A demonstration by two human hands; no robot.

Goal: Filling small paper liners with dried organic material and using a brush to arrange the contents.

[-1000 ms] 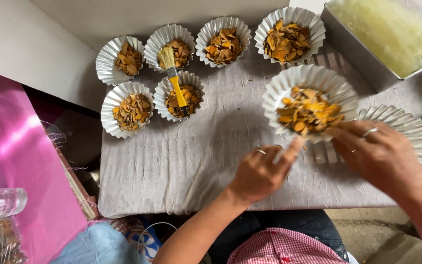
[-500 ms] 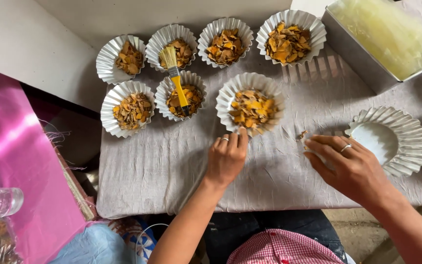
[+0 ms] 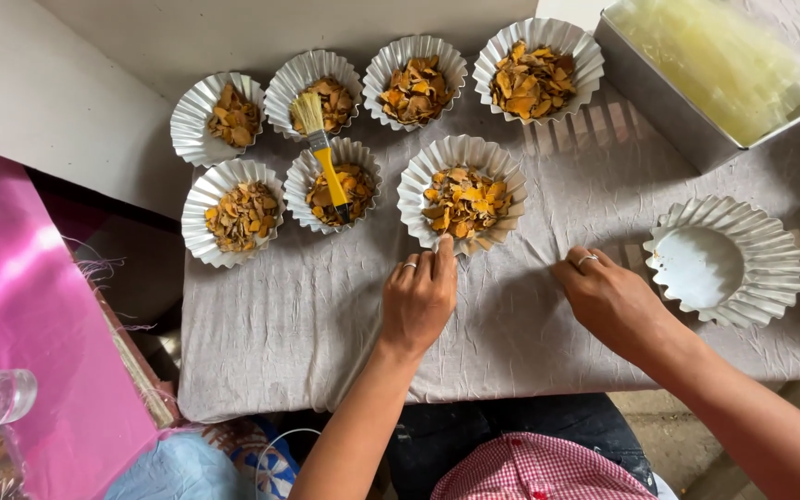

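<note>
Head view: left hand (image 3: 421, 298), fingers loosely curled, touches the filled fluted foil cup (image 3: 462, 193) at its 6 o'clock rim; orange-brown flakes fill it. Right hand (image 3: 609, 298) rests empty on grey cloth (image 3: 280, 324).

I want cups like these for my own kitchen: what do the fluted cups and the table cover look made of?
Fluted cups, like the one at the left hand: apparently thin shiny metal, perhaps aluminium; crisp pleats glint silver. Table cover: grey matte woven cloth, creased and draping over the edge.

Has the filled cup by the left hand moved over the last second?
Yes. The filled cup has shifted left across the grey cloth, away from the empty cups, and now sits beside the brush.
</note>
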